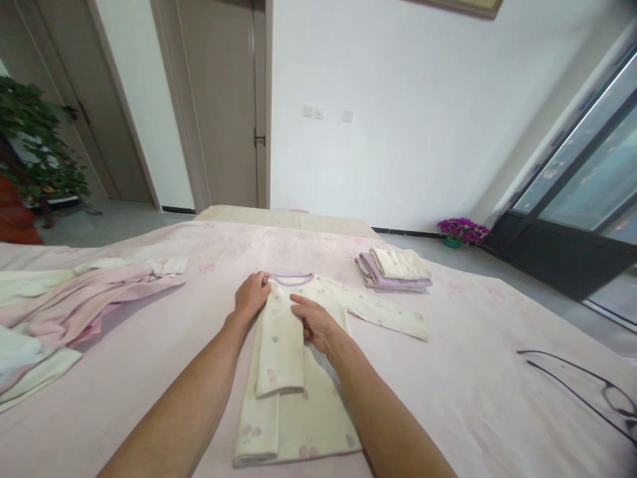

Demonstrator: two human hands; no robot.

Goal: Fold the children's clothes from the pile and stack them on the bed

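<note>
A cream long-sleeved shirt (318, 418) with a small pale print and a lilac neckband lies in front of me. Its left side is folded inward, and that sleeve (281, 352) runs down over the body. The other sleeve (391, 318) stretches out to the right. At the left shoulder, my left hand (253, 293) is closed, its fingertips pinching the folded edge near the neckband. My right hand (317, 323) rests over the upper part of the folded sleeve, forefinger stretched out and thumb apart. Its lower fingers are partly hidden.
A stack of folded clothes (395, 271) sits beyond the right sleeve. Loose pink and pale garments (99, 295) are heaped at the left. Eyeglasses (582, 378) lie near the right edge on the pink floral cover (462, 372). Purple flowers (462, 229) stand by the wall.
</note>
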